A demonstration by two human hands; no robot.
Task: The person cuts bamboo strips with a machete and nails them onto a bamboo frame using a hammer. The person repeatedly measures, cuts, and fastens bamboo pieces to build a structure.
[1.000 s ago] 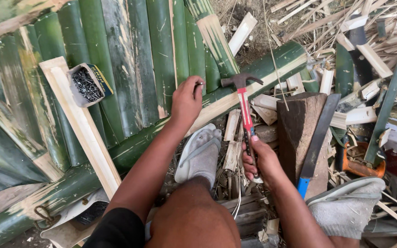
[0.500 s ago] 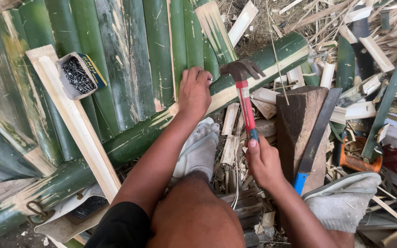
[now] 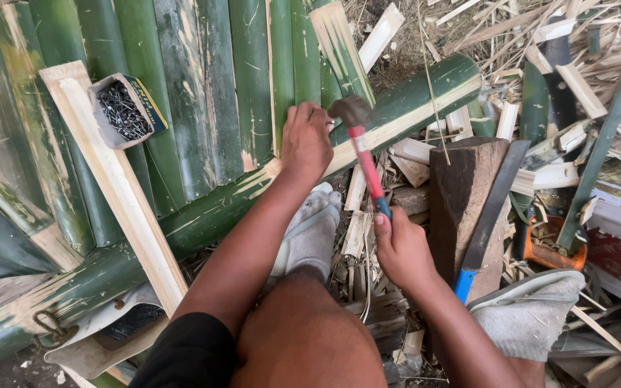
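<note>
My right hand [image 3: 399, 246] grips the lower end of a red-handled claw hammer [image 3: 363, 158]. The hammer's blurred head is right beside my left hand [image 3: 306, 139], which presses fingertips down on the flattened green bamboo slats [image 3: 203, 86] where they meet a long split bamboo pole [image 3: 397, 108]. A nail may be pinched between those fingers, but it is too small to make out. My grey-socked foot [image 3: 313, 230] rests beside the pole.
An open cardboard box of nails [image 3: 120, 109] sits on the slats beside a pale wooden batten [image 3: 113, 179]. A wooden block [image 3: 465, 194] with a blue-handled blade [image 3: 490, 208] leaning on it stands at right, among bamboo offcuts and an orange tool [image 3: 544, 248].
The hammer swung from right of my left hand toward it, its head now beside my fingers. My left hand stayed on the slats.
</note>
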